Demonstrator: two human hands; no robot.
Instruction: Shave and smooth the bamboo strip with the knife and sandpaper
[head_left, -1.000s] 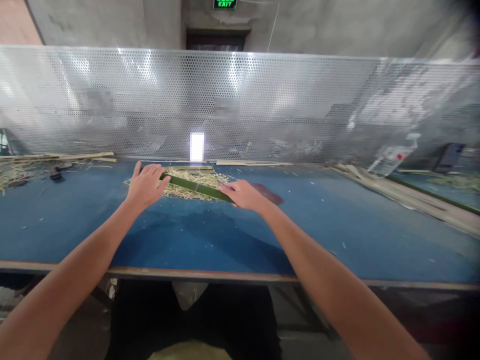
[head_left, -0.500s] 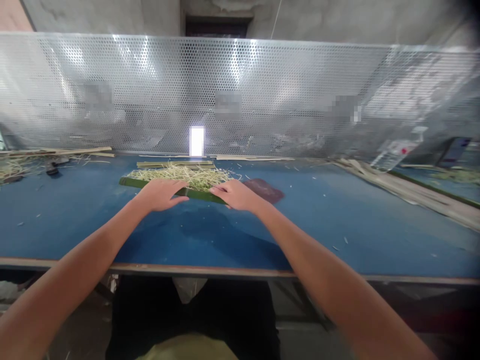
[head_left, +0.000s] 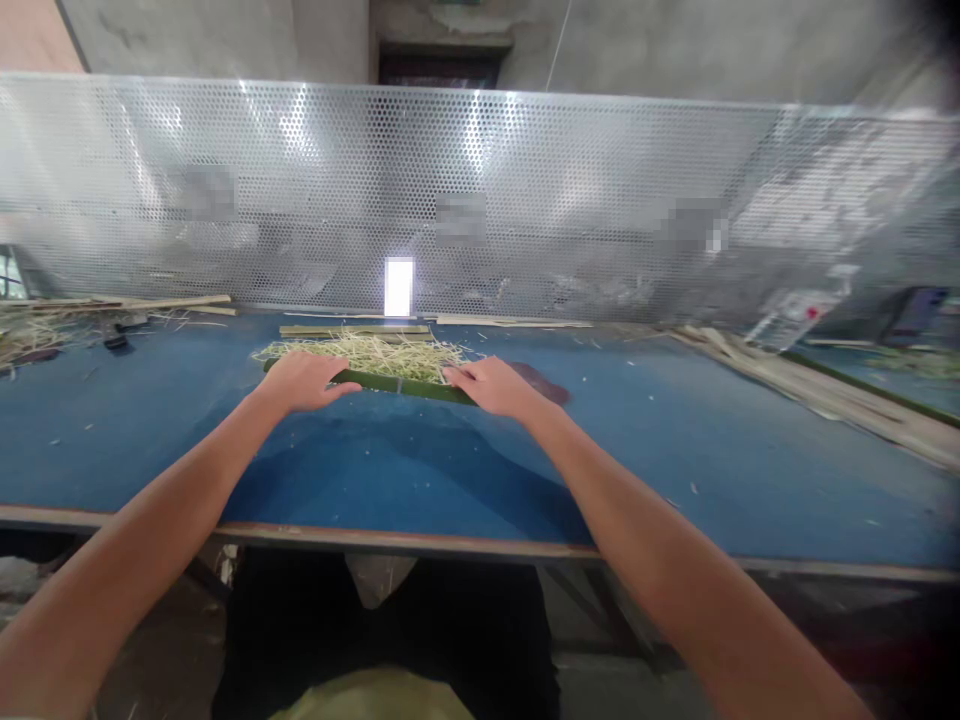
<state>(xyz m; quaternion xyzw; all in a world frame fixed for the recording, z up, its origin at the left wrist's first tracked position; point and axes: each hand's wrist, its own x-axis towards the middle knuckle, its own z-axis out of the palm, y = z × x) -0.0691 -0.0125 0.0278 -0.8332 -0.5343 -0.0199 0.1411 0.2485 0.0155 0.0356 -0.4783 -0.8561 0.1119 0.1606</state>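
A green strip point(head_left: 397, 385), like split bamboo, lies level above the blue table, between my hands. My left hand point(head_left: 307, 382) is closed round its left part, with a short end showing beyond the hand. Near the right end, my right hand point(head_left: 486, 386) grips the same strip, thumb on top. Just behind it spreads a pile of pale, thin shavings point(head_left: 390, 352). A dark reddish patch or flat piece point(head_left: 544, 382) is beside my right hand, partly hidden by it.
The blue table point(head_left: 420, 480) ends at a perforated metal screen point(head_left: 315, 200). At the right are long pale strips point(head_left: 795, 385) and a clear bottle point(head_left: 795, 315). More shavings point(head_left: 30, 335) and a small black object point(head_left: 116, 338) lie at the left. A narrow strip point(head_left: 352, 330) lies behind the pile.
My hands have moved apart along the green strip, the left one leftward and the right one rightward. The strip has shifted a little to the right. The view has tilted slightly.
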